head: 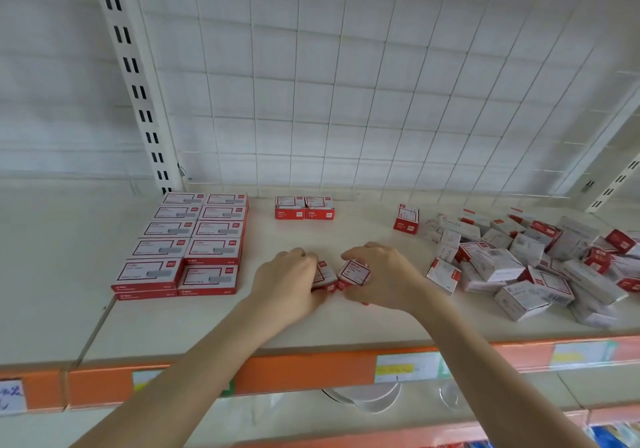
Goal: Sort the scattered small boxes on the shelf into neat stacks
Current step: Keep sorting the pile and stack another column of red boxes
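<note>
Shelf work, mid-sort: my left grip [289,276] and right grip [379,274] meet at the middle of the shelf [311,326], each curled round a small red-and-white box. My left fingers cover most of the left-hand box [325,276], so only its right end shows. The right-hand box [353,274] sits tilted between my right thumb and fingers, label face up. The two boxes are touching or very nearly so; I cannot tell which. The print on every label is too blurred to read.

To my right, a loose heap of boxes [526,260] sprawls and is cut off by the picture's edge. A single upright box [406,219] stands just left of it. A pair of boxes [304,207] sits side by side at the back, near the wire grid [346,84]. To my left, larger flat boxes [187,243] lie in two tidy rows; how many layers deep is hard to make out.

The shelf is a cream board with an orange price strip [304,375] along its front, bearing paper labels [405,366] with illegible writing. A white slotted upright [138,84] rises at the left.
</note>
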`<state>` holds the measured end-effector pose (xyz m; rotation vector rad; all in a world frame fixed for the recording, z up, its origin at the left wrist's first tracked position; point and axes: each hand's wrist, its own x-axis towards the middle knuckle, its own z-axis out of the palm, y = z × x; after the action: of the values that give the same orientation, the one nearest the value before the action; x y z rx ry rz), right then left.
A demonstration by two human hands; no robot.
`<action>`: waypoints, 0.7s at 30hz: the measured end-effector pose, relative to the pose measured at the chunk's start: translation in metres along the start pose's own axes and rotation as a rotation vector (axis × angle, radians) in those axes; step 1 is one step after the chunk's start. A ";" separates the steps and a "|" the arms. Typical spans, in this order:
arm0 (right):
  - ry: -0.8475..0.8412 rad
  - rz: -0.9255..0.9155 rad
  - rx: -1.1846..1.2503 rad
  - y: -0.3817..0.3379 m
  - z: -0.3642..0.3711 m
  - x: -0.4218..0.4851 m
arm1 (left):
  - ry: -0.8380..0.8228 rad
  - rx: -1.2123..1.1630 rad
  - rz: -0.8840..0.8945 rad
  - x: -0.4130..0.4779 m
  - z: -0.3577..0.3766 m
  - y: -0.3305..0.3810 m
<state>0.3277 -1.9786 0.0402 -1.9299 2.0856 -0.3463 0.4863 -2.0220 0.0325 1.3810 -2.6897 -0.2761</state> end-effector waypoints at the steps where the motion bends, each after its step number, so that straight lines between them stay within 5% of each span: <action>1: 0.000 0.004 -0.008 -0.001 0.000 0.001 | -0.001 0.007 0.011 0.002 -0.001 -0.001; 21: 0.080 -0.048 -0.013 -0.003 0.007 0.036 | 0.045 0.231 -0.051 0.041 -0.003 -0.011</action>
<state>0.3308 -2.0143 0.0337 -2.0081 2.0980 -0.4278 0.4719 -2.0620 0.0331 1.4968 -2.7218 0.0638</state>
